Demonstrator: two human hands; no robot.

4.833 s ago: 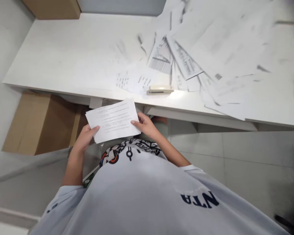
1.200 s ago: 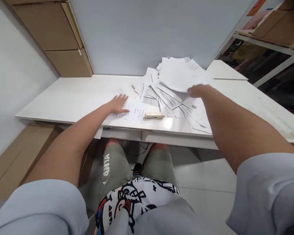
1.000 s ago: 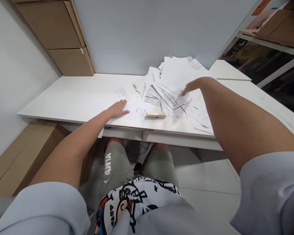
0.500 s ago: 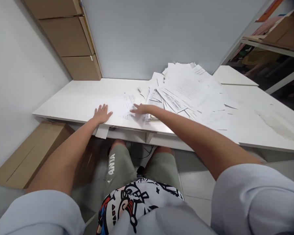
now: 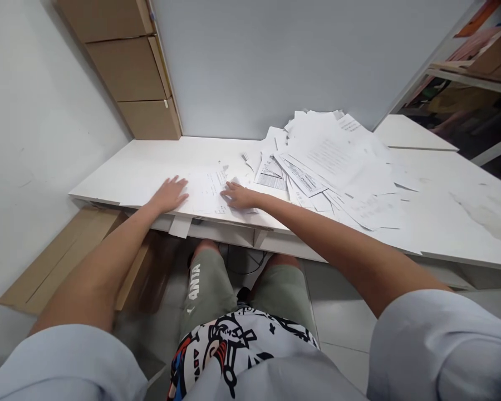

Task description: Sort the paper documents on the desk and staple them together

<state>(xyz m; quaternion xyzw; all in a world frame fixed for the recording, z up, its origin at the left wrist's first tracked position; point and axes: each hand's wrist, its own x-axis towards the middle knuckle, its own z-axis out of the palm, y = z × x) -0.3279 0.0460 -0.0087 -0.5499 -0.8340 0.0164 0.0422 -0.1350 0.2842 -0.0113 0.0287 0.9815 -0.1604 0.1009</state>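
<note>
My left hand (image 5: 170, 195) lies flat with fingers spread on the left side of a printed sheet of paper (image 5: 204, 192). On the sheet's right side rests my right hand (image 5: 237, 196), its fingers stretched out and apart. The paper lies on the white desk (image 5: 125, 167) near its front edge, and part of it is hidden under both hands. To the right of my right hand spreads a loose pile of papers (image 5: 325, 156), several of them printed.
Stacked cardboard boxes (image 5: 136, 69) stand at the back left of the desk. Another cardboard box (image 5: 54, 256) sits on the floor at the left. A small torn scrap (image 5: 247, 160) lies beside the pile. A paper strip (image 5: 180, 227) hangs off the front edge.
My right hand has come down flatter onto the sheet, its fingers more spread. My left hand stays flat on the paper. The whole view has shifted slightly.
</note>
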